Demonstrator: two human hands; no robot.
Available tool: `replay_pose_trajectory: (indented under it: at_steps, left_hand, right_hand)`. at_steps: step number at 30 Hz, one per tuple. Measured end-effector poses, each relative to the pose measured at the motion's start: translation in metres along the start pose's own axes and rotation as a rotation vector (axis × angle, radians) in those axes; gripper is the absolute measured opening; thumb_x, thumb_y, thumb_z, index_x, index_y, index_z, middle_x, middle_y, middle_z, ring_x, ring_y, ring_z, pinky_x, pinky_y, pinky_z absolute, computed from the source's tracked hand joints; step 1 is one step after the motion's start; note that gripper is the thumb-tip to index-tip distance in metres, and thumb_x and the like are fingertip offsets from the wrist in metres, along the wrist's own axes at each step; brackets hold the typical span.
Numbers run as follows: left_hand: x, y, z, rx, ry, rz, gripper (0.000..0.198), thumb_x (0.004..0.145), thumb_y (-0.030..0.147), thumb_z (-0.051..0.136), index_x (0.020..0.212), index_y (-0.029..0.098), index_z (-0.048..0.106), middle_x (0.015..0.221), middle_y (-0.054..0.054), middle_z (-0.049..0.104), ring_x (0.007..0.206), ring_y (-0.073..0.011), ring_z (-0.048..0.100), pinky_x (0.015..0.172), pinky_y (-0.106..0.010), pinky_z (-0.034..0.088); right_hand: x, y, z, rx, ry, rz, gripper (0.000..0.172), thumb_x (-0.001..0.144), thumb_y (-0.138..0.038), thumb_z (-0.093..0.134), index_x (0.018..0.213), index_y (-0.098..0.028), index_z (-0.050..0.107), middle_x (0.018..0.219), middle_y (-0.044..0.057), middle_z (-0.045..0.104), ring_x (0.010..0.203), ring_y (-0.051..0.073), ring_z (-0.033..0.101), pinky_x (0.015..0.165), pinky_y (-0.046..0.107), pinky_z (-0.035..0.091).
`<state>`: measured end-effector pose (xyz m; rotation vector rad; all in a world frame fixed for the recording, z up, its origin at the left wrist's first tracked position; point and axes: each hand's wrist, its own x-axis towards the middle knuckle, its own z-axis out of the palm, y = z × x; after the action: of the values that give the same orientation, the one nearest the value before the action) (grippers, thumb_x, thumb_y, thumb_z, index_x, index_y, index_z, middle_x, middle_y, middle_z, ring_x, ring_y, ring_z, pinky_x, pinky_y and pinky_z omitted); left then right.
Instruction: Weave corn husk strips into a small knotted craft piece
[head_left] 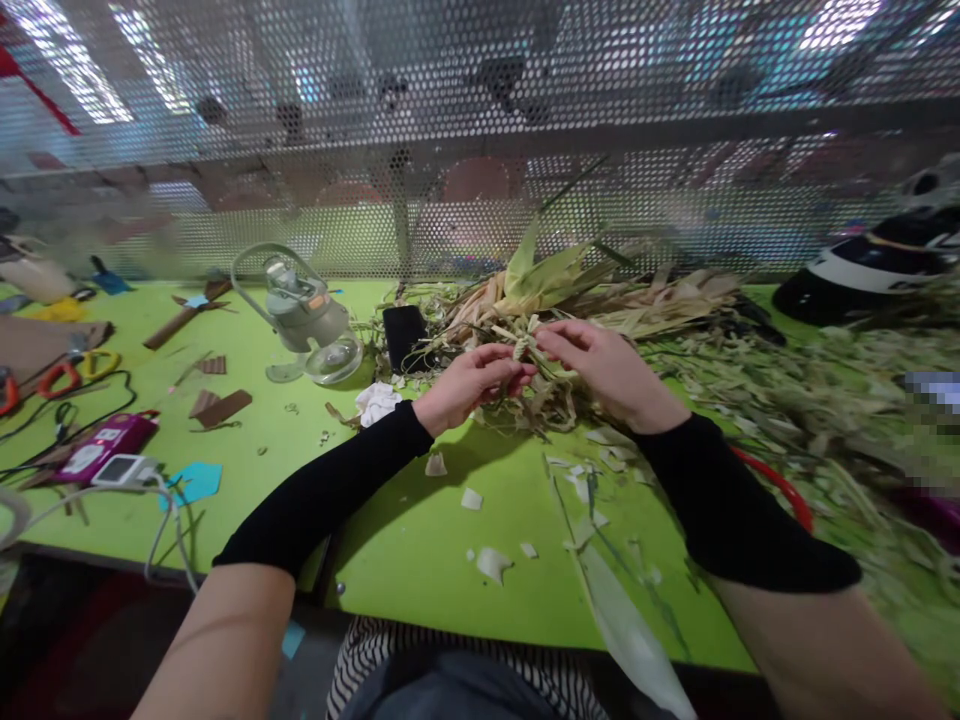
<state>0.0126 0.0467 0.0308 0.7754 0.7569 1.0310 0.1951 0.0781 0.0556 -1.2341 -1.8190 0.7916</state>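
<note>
Your two hands meet above the middle of the green table [420, 570], just in front of a heap of dry husks [480, 305]; the work, a small knotted husk piece [520, 348], sits between your fingertips, raised in front of the heap. Your left hand [480, 384] comes in from the left; its thumb and fingers are drawn together at the near side of the piece, with almost no gap, and have hold of it. Your right hand [589, 362] comes in from the right; its thumb and forefinger are pinched on the piece's right side; you cannot tell the position of its remaining fingers, as they are largely hidden.

Black sleeves [330, 480] cover both your forearms; a phone [403, 338] lies at the left edge of the heap, beyond your left hand; a crumpled tissue [377, 402] lies just beside your left wrist; a bottle [304, 312] with a loop handle stands farther left. One long pale leaf [626, 615] lies at the near edge, its tip past the table; small husk scraps [493, 565] are scattered near it; a red ring [784, 487] shows partly behind your right sleeve; scissors [58, 380], a purple box [105, 445] and a blue paper piece [199, 483] lie at the far left.
</note>
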Motion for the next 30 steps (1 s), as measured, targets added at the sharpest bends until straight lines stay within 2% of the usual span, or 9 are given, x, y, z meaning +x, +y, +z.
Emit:
replay_pose_trajectory:
  at_steps: [2, 5, 9, 15, 19, 22, 26, 29, 30]
  left_hand:
    - [0.0, 0.0, 0.0, -0.001, 0.003, -0.005, 0.01, 0.091, 0.005, 0.063, 0.093, 0.014, 0.059, 0.081, -0.002, 0.075, 0.07, -0.0076, 0.069, 0.076, -0.024, 0.052]
    - [0.001, -0.001, -0.002, 0.037, -0.014, -0.014, 0.009, 0.091, 0.005, 0.062, 0.09, 0.014, 0.059, 0.08, -0.002, 0.074, 0.072, -0.0086, 0.069, 0.081, -0.027, 0.054]
    - [0.003, -0.003, -0.005, 0.086, -0.013, -0.035, 0.011, 0.091, 0.006, 0.062, 0.094, 0.015, 0.057, 0.08, -0.002, 0.074, 0.07, -0.0095, 0.069, 0.079, -0.028, 0.056]
    - [0.001, 0.0, -0.006, 0.168, -0.026, -0.109, 0.014, 0.093, 0.007, 0.061, 0.099, 0.016, 0.053, 0.078, -0.002, 0.074, 0.067, -0.0099, 0.069, 0.073, -0.027, 0.056]
    - [-0.002, 0.002, -0.004, 0.198, -0.018, -0.042, 0.008, 0.095, 0.02, 0.064, 0.097, 0.015, 0.058, 0.086, -0.003, 0.074, 0.07, -0.0092, 0.069, 0.074, -0.026, 0.055]
    - [-0.002, 0.0, -0.003, 0.208, -0.008, -0.029, 0.007, 0.095, 0.019, 0.065, 0.096, 0.015, 0.059, 0.085, -0.002, 0.073, 0.071, -0.0085, 0.068, 0.075, -0.026, 0.054]
    - [-0.001, 0.0, -0.003, 0.193, 0.002, -0.003, 0.012, 0.093, 0.021, 0.067, 0.09, 0.016, 0.057, 0.083, -0.002, 0.073, 0.073, -0.0095, 0.069, 0.075, -0.026, 0.054]
    - [-0.001, 0.001, -0.003, 0.169, 0.016, 0.038, 0.012, 0.092, 0.018, 0.067, 0.088, 0.015, 0.056, 0.086, -0.003, 0.074, 0.075, -0.0095, 0.069, 0.076, -0.025, 0.054]
    - [-0.001, 0.001, -0.003, 0.161, 0.019, 0.042, 0.011, 0.093, 0.017, 0.066, 0.088, 0.015, 0.056, 0.087, -0.004, 0.074, 0.075, -0.0089, 0.069, 0.075, -0.024, 0.054]
  right_hand:
    - [0.0, 0.003, 0.001, 0.0, -0.073, -0.023, 0.04, 0.078, -0.059, 0.075, 0.092, -0.022, 0.073, 0.09, 0.005, 0.076, 0.083, 0.022, 0.067, 0.079, 0.037, 0.052]
    - [0.0, 0.007, 0.004, 0.004, -0.102, -0.057, 0.043, 0.076, -0.06, 0.075, 0.09, -0.02, 0.072, 0.087, 0.005, 0.075, 0.08, 0.022, 0.066, 0.076, 0.037, 0.05]
    - [-0.001, 0.006, 0.004, -0.124, -0.122, -0.116, 0.032, 0.081, -0.052, 0.067, 0.083, -0.02, 0.071, 0.08, 0.004, 0.073, 0.073, 0.021, 0.062, 0.071, 0.034, 0.046]
    - [-0.006, -0.003, 0.004, -0.372, -0.057, -0.19, 0.016, 0.083, -0.035, 0.062, 0.079, -0.021, 0.069, 0.075, 0.005, 0.07, 0.064, 0.019, 0.056, 0.064, 0.033, 0.039]
    - [-0.006, -0.004, 0.005, -0.358, -0.103, -0.165, 0.02, 0.084, -0.039, 0.061, 0.081, -0.021, 0.069, 0.077, 0.005, 0.071, 0.065, 0.02, 0.057, 0.063, 0.033, 0.04]
    - [-0.007, -0.004, 0.001, -0.308, -0.158, -0.157, 0.028, 0.085, -0.049, 0.063, 0.083, -0.022, 0.071, 0.078, 0.005, 0.073, 0.068, 0.021, 0.06, 0.065, 0.034, 0.042]
    - [-0.01, -0.009, -0.023, -0.361, -0.102, -0.098, 0.04, 0.087, -0.058, 0.059, 0.092, -0.022, 0.074, 0.091, 0.007, 0.077, 0.076, 0.023, 0.064, 0.071, 0.036, 0.043]
    - [-0.015, -0.015, -0.059, -0.526, -0.036, -0.041, 0.039, 0.087, -0.058, 0.059, 0.089, -0.022, 0.074, 0.09, 0.008, 0.077, 0.075, 0.024, 0.065, 0.071, 0.036, 0.041]
    - [-0.018, -0.015, -0.072, -0.592, -0.076, -0.008, 0.038, 0.088, -0.056, 0.058, 0.091, -0.021, 0.073, 0.091, 0.008, 0.077, 0.077, 0.024, 0.065, 0.071, 0.035, 0.041]
